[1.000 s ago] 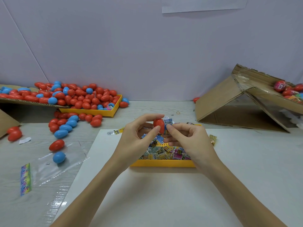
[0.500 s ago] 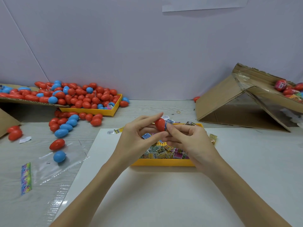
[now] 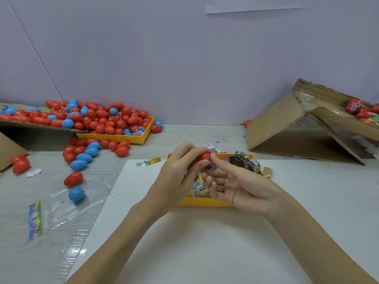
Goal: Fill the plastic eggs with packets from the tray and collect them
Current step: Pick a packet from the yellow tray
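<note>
My left hand (image 3: pixel 176 175) grips a red plastic egg (image 3: pixel 203 156) above the yellow packet tray (image 3: pixel 205 202). My right hand (image 3: pixel 240 185) is turned palm up with its fingers relaxed, and its index fingertip touches the egg's right end. A small printed packet (image 3: pixel 211 166) sits just under the egg between the two hands; I cannot tell if it is inside the egg. Several loose packets (image 3: pixel 198 189) lie in the tray, partly hidden by both hands.
A heap of red and blue eggs (image 3: pixel 106 119) fills a second yellow tray (image 3: pixel 114 138) and spills over the table at the back left. A tilted cardboard box (image 3: pixel 287 128) holding eggs stands at the right. A clear plastic bag (image 3: pixel 86 201) lies at the left.
My right hand has let go of its pinch at the egg and turned palm up. Both hands and the egg have dropped slightly toward the tray.
</note>
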Available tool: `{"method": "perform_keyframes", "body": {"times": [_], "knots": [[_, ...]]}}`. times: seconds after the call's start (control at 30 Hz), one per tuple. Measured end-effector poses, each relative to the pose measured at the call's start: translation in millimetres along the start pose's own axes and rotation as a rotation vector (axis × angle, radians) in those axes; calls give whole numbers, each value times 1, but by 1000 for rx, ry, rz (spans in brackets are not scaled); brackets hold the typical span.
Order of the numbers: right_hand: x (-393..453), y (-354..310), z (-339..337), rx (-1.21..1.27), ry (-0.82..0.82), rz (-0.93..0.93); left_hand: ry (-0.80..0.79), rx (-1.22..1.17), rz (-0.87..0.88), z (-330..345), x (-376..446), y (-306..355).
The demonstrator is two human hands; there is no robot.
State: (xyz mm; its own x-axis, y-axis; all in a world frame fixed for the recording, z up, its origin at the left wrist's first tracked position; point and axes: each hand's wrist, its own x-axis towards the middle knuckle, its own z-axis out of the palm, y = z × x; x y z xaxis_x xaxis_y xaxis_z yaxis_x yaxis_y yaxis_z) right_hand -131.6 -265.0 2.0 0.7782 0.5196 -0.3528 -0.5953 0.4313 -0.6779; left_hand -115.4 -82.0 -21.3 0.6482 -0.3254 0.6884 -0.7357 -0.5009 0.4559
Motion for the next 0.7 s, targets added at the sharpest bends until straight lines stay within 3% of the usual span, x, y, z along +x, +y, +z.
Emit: {"method": "perform_keyframes", "body": {"times": [0.13,0.27,0.47,0.7], "knots": [[-2,-3,0,58,-58,72,16,-106,-69,0,1,4],[-2,-5,-3,41,-25,33,-29,-103,-53,0,0,4],[-4,-5,-4,-161,32,-112,-74,-58,59,-5,0,-3],[-4,1,0,-300,40,-187,-45,-189,-38,-9,0,-3]]}}
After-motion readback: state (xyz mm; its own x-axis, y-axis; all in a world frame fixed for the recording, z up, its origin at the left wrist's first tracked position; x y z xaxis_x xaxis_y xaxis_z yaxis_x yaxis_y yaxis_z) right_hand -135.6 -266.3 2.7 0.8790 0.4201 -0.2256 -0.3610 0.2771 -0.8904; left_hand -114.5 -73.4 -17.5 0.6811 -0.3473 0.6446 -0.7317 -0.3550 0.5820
